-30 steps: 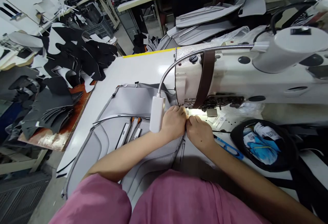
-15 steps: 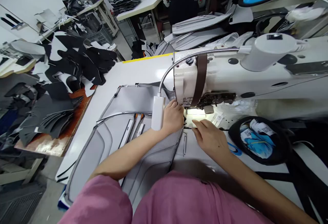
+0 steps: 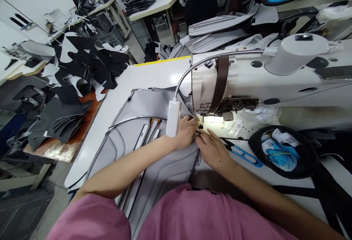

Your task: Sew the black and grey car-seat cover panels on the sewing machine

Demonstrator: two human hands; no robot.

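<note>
A grey seat cover point(image 3: 162, 170) with dark piped edges lies across the table, its right edge at the sewing machine point(image 3: 247, 80). Close to the lit needle area, my left hand point(image 3: 187, 133) presses on the cover with bent fingers closed on its edge. Just right of it, my right hand point(image 3: 213, 150) pinches the same edge, fingertips nearly meeting the left hand's. What lies between the fingertips is mostly hidden. Blue thread snips point(image 3: 246, 155) rest on the table beside my right wrist.
A white lamp point(image 3: 173, 117) on a bendable neck hangs over my left hand. Right of the snips sits a black round holder point(image 3: 254, 141) with blue and white packets in it. Dark cut pieces point(image 3: 64, 111) are piled on a brown board at left. Grey covers point(image 3: 220, 25) lie behind the machine.
My right hand has moved left from the machine bed to the cover's edge, uncovering more of the snips. My left hand has slid slightly towards me, and the cover's edge has bunched between the hands.
</note>
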